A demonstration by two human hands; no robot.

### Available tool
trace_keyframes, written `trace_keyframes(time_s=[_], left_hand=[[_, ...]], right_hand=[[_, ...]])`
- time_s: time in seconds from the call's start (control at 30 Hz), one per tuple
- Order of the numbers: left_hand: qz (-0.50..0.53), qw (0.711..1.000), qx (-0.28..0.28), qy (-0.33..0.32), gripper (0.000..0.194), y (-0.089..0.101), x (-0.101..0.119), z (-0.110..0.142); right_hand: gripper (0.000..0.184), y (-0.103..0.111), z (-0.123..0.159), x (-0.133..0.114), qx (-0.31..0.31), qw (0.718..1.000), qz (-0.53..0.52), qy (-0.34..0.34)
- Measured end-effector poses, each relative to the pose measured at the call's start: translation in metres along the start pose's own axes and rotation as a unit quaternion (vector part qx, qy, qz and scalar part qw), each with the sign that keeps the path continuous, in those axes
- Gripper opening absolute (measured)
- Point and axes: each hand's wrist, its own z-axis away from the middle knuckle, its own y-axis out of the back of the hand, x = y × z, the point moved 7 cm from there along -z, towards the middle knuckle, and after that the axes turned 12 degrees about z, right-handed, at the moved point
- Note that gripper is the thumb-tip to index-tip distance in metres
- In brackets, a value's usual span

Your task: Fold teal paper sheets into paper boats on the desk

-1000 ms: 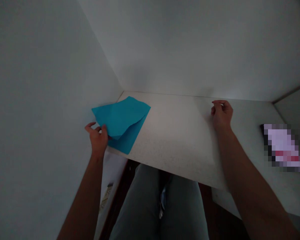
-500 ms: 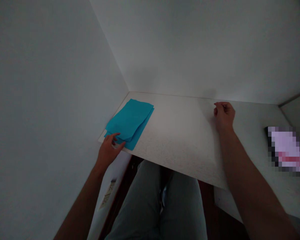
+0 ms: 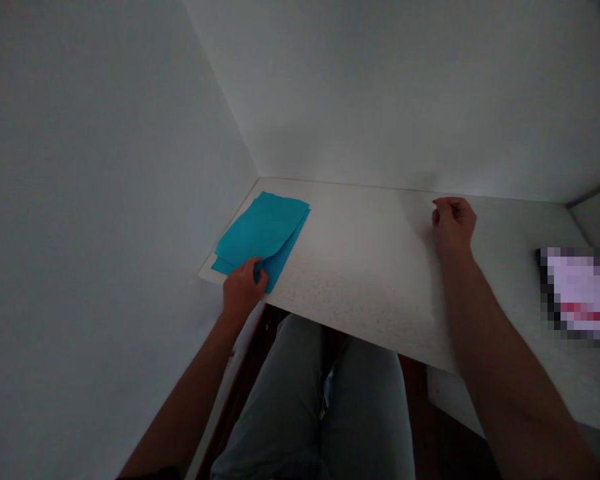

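A small stack of blue paper sheets (image 3: 260,227) lies at the left end of the white desk; the upper sheets sit askew over the bottom one, and their right edge stands slightly raised. At the near right corner, my left hand (image 3: 243,287) has its fingers curled, thumb and index finger closed around the edge of the upper paper. How many sheets it grips is hidden. Well to the right, my right hand (image 3: 454,223) hovers or rests near the back wall, fingertips pinched together. Anything between them is too small to make out.
The white desk (image 3: 360,260) meets walls at its left and back. A blurred-out pink and black object (image 3: 580,290) lies at the right. Below the front edge are my legs (image 3: 285,393) in jeans.
My left hand has moved right along the stack's near edge, and its spread fingers have closed at the paper's corner. My right hand keeps its pinch. The view has shifted slightly.
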Motion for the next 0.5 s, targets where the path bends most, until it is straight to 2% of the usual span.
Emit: trace_keyframes(time_s=[0.17,0.3,0.43,0.5], left_hand=[[-0.004,0.999,0.006,-0.036,0.036,0.004,-0.001,-0.004],[0.023,0.993,0.006,-0.12,0.035,0.01,0.01,0.004],[0.051,0.97,-0.065,-0.23,0.037,0.011,0.034,0.016],[0.063,0.963,-0.093,-0.244,0.047,0.008,0.039,0.007]], right_hand=[[0.016,-0.001,-0.002,0.003,-0.012,0.999,-0.02,0.025],[0.014,-0.001,-0.005,0.006,-0.002,1.0,0.01,0.028],[0.015,-0.002,-0.007,0.009,0.001,1.0,0.015,0.02],[0.013,-0.003,-0.007,0.011,-0.005,1.0,0.011,0.022]])
